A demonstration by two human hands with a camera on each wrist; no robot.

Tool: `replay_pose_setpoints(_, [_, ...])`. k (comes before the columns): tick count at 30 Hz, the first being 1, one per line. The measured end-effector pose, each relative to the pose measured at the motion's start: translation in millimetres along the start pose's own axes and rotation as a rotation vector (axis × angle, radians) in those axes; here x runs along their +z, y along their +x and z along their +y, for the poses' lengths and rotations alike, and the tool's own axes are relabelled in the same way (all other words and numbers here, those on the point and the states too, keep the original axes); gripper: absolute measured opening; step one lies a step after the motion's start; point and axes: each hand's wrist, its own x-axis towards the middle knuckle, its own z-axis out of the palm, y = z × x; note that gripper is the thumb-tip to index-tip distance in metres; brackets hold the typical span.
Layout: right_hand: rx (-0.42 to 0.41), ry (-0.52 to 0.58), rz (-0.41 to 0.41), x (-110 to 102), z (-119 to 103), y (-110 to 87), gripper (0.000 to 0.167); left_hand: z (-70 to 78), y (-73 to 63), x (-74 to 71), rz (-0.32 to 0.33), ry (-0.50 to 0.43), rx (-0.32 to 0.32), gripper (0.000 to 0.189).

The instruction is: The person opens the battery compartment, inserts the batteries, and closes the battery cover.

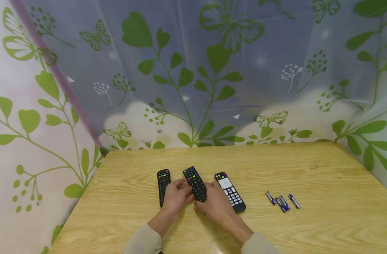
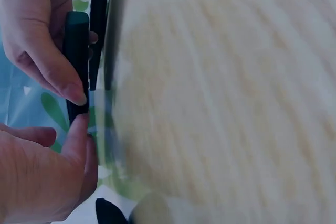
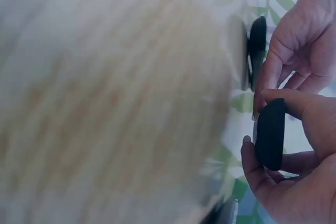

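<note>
- Right hand (image 1: 213, 201): its thumb and bent fingers are gripping the near end of the middle remote (image 1: 195, 183), the landmark here.
- Left hand (image 1: 175, 195): it is reaching in at the middle remote's left side, its fingers loosely extended and touching that side without closing round it.
- Middle remote: its keys are facing up towards me, its far end slanting leftward.
- Left remote (image 1: 163, 183): this black one is lying just left of the middle remote, the left hand partly covering it.
- White-keyed remote (image 1: 230, 190): it is lying just right of the middle remote, behind the right hand.
- Four batteries (image 1: 284, 202): they are lying well to the middle remote's right.
- Wooden table (image 1: 133, 183): it is extending around the middle remote.
- Leaf-patterned cloth (image 1: 260, 77): it is hanging beyond the middle remote.
</note>
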Motion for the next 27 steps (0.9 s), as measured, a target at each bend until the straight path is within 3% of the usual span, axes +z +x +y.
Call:
replay_pose_setpoints(11, [-0.047, 0.029, 0.060, -18, -11, -6.3, 0.054, 5.0, 4.1, -2.0, 0.039, -0.147, 0.046, 0.036])
replay_pose_setpoints(18, [-0.022, 0.071, 0.021, -28, -20, -12.5, 0.059, 9.0, 0.7, -7.1, 0.000, -0.238, 0.038, 0.035])
replay_pose_setpoints(23, [0.027, 0.161, -0.042, -39, -23, -16.4, 0.048, 14.0, -2.2, -8.3, -0.025, -0.250, 0.048, 0.036])
replay_pose_setpoints(27, [0.032, 0.246, -0.039, -47, -21, -17.6, 0.036, 17.9, -5.2, -8.7, -0.038, -0.260, 0.060, 0.037])
